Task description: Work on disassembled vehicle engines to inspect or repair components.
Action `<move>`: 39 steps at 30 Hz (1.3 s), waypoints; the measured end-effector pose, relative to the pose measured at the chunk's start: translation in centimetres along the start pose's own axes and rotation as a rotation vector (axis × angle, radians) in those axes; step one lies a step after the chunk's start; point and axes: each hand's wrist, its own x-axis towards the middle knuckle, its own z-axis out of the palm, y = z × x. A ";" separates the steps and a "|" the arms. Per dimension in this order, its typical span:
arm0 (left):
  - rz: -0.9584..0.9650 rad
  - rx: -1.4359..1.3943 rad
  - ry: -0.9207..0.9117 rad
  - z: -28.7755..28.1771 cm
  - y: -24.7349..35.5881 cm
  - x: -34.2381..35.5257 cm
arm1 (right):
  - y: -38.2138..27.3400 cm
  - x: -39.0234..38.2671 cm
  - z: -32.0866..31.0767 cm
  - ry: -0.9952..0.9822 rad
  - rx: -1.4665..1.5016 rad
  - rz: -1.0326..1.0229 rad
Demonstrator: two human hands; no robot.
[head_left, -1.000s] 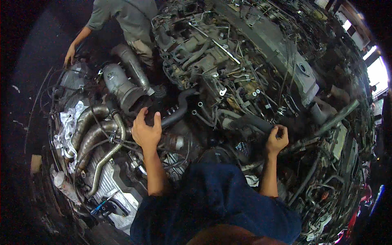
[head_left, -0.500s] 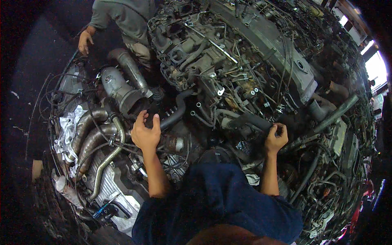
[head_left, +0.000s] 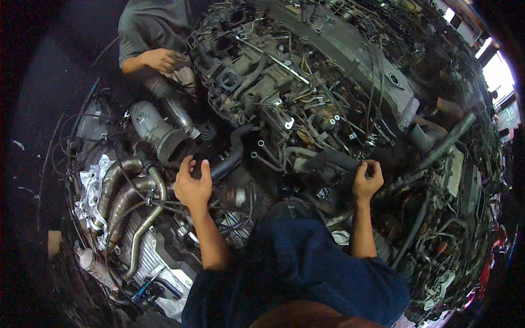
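Observation:
My left hand (head_left: 193,183) has curved, parted fingers, its thumb raised, beside a curved black hose (head_left: 227,158) and below the wide mouth of a grey metal duct (head_left: 156,134). I see nothing held in it. My right hand (head_left: 367,180) is closed in a pinch at the end of a dark rubber hose (head_left: 333,163); whatever sits between the fingertips is too small or hidden to make out. Around both hands lie dusty engines, with thin lines and brackets above (head_left: 290,82) and shiny bent pipes (head_left: 126,210) at the left.
A co-worker in a grey shirt stands at the top left, a hand (head_left: 161,60) at waist height. A long engine cover (head_left: 372,76) runs diagonally at the upper right. White rags (head_left: 90,191) and loose cables lie at the left; a bright opening (head_left: 497,74) shows far right.
The co-worker's hand has swung from the left side up and rightward to the front of the body. My hands have shifted only slightly; the scene has moved a little in the view.

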 end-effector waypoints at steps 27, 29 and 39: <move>-0.006 -0.016 -0.020 0.2 -0.5 0.0 | -0.5 0.1 0.1 0.007 -0.038 -0.037; -0.015 -0.038 -0.017 0.2 -0.2 -0.1 | -0.8 0.0 0.0 0.008 -0.043 -0.044; -0.019 -0.040 -0.024 0.1 0.1 0.0 | -0.6 -0.2 0.0 0.002 -0.026 -0.004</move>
